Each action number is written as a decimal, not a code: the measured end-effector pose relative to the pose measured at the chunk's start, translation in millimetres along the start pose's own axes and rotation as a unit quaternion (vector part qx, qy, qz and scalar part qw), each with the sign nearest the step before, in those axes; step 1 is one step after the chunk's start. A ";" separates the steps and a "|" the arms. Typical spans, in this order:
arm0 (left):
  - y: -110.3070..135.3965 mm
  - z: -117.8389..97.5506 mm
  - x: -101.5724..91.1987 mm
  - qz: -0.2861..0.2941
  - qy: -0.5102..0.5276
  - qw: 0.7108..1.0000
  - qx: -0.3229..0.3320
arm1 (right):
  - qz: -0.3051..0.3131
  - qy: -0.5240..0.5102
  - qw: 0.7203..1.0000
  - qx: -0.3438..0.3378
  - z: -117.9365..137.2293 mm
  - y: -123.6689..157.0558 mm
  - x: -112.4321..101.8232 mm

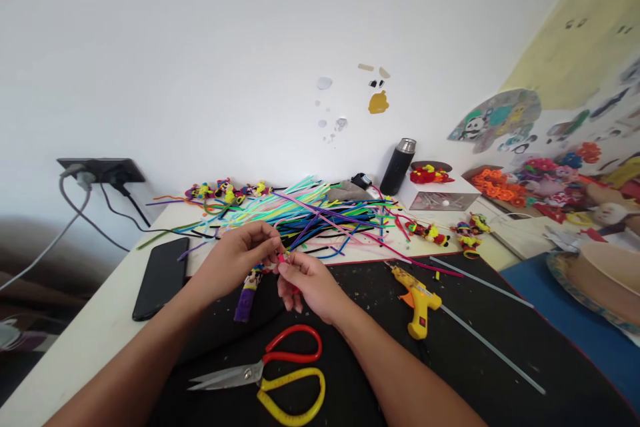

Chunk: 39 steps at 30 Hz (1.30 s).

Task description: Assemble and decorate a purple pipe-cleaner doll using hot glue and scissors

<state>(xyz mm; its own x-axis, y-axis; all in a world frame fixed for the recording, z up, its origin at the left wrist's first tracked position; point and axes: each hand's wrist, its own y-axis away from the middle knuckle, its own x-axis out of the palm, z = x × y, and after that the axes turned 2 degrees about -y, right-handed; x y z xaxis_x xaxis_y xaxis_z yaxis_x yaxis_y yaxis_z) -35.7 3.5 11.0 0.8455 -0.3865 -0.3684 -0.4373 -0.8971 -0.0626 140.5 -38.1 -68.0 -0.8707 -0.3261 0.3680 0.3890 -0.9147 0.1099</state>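
Note:
My left hand (pixel 239 259) and my right hand (pixel 306 282) meet above a black mat (pixel 500 373), fingers pinched together on a small red pipe-cleaner piece (pixel 283 257). A little pipe-cleaner figure with a purple body (pixel 249 292) hangs from under my left hand. Just behind my hands lies a big heap of coloured pipe cleaners (pixel 310 217). Scissors with one red and one yellow handle (pixel 273 373) lie on the mat below my hands. A yellow glue gun (pixel 416 297) rests to the right of my right hand.
A black phone (pixel 161 276) lies on the white table at left. Cables run to a wall socket (pixel 100 172). A black flask (pixel 397 167), finished pipe-cleaner figures (pixel 450 233), clear glue sticks (pixel 493 347) and a straw hat (pixel 600 280) sit at the right.

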 end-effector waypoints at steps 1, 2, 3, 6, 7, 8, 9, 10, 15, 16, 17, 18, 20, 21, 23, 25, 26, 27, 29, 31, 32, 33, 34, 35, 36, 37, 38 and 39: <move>-0.2 0.9 0.6 0.005 0.008 1.000 0.000 | 0.000 -0.001 1.000 -0.001 0.2 0.1 0.6; -0.3 2.0 1.4 0.008 0.015 1.000 -0.001 | -0.001 -0.005 1.000 -0.002 0.2 0.2 1.2; -0.3 3.3 2.2 0.009 0.020 1.000 -0.001 | -0.003 -0.011 1.000 -0.003 0.2 0.3 1.8; -0.2 6.3 4.8 0.009 0.028 1.000 -0.008 | -0.009 -0.032 0.999 -0.009 -0.9 0.6 3.2; -0.1 6.7 5.7 0.013 0.031 0.999 -0.012 | -0.006 -0.035 0.999 -0.009 -1.5 0.8 3.6; 0.1 6.8 6.6 0.020 0.032 0.999 -0.016 | -0.002 -0.036 0.999 -0.009 -2.1 1.0 4.1; 0.2 6.8 7.4 0.027 0.033 0.999 -0.019 | 0.001 -0.036 0.999 -0.007 -2.7 1.2 4.7; 0.4 6.5 8.0 0.034 0.033 0.999 -0.019 | 0.003 -0.036 0.999 -0.004 -3.1 1.4 5.1; 0.6 5.9 6.4 0.014 0.009 1.000 0.000 | -0.016 -0.034 0.999 0.007 -3.4 1.1 5.5; 0.7 5.9 5.3 0.005 0.000 1.000 0.006 | -0.024 -0.035 0.999 0.008 -2.8 0.8 5.1; 0.8 5.8 4.1 -0.001 -0.010 1.000 0.011 | -0.031 -0.038 0.999 0.008 -2.2 0.5 4.6; 0.9 5.6 3.1 -0.004 -0.023 1.000 0.015 | -0.039 -0.040 0.998 0.008 -1.5 0.2 4.1; 1.4 4.7 1.9 -0.009 -0.051 0.998 0.020 | -0.049 -0.038 0.998 0.007 -0.4 -0.3 3.5; 1.7 4.0 1.9 -0.011 -0.064 0.998 0.023 | -0.053 -0.032 0.998 0.006 -0.4 -0.5 3.4; 2.3 2.6 2.7 -0.014 -0.084 0.996 0.029 | -0.061 -0.015 0.998 0.003 -1.8 -1.1 3.4; 2.8 1.6 4.3 -0.013 -0.089 0.995 0.031 | -0.076 0.018 0.997 -0.002 -5.5 -1.7 3.3; 3.1 1.4 5.1 -0.013 -0.089 0.995 0.030 | -0.086 0.040 0.995 -0.007 -7.8 -1.9 3.1; 3.4 1.5 5.8 -0.012 -0.090 0.995 0.029 | -0.097 0.064 0.993 -0.012 -10.2 -2.0 3.0; 4.0 2.0 6.8 -0.012 -0.094 0.995 0.027 | -0.115 0.109 0.987 -0.025 -13.8 -1.5 3.0; 4.8 2.7 7.4 -0.007 -0.096 0.995 0.024 | -0.122 0.141 0.982 -0.040 -14.5 0.0 3.9; 5.2 3.0 7.5 -0.003 -0.096 0.995 0.022 | -0.123 0.155 0.979 -0.048 -13.6 1.1 4.7; 5.5 3.2 7.5 -0.001 -0.095 0.995 0.019 | -0.122 0.169 0.976 -0.056 -12.0 2.2 5.8; 5.8 3.4 7.5 0.001 -0.094 0.995 0.015 | -0.122 0.185 0.973 -0.064 -10.1 3.3 6.9; 6.0 3.5 7.3 0.004 -0.092 0.996 0.012 | -0.122 0.201 0.969 -0.070 -8.0 4.2 7.9; 6.1 3.7 7.0 0.006 -0.091 0.996 0.008 | -0.125 0.216 0.966 -0.075 -6.0 4.9 8.7; 6.1 3.8 6.7 0.009 -0.092 0.996 0.005 | -0.128 0.228 0.962 -0.079 -4.6 5.2 9.1; 6.1 3.9 6.2 0.012 -0.097 0.995 0.003 | -0.132 0.237 0.959 -0.080 -3.7 5.3 9.2; 6.0 4.0 5.8 0.013 -0.104 0.994 0.002 | -0.136 0.242 0.957 -0.080 -3.5 5.1 9.0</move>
<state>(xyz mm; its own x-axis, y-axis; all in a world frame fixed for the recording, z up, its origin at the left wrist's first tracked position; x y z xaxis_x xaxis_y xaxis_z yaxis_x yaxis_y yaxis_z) -34.7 -3.2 4.7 0.7520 -0.3564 -0.5545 -0.4602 -0.8861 -0.0545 133.5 -46.5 -67.4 -0.9857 -0.1083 -0.1289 0.1114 -0.9936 -0.0170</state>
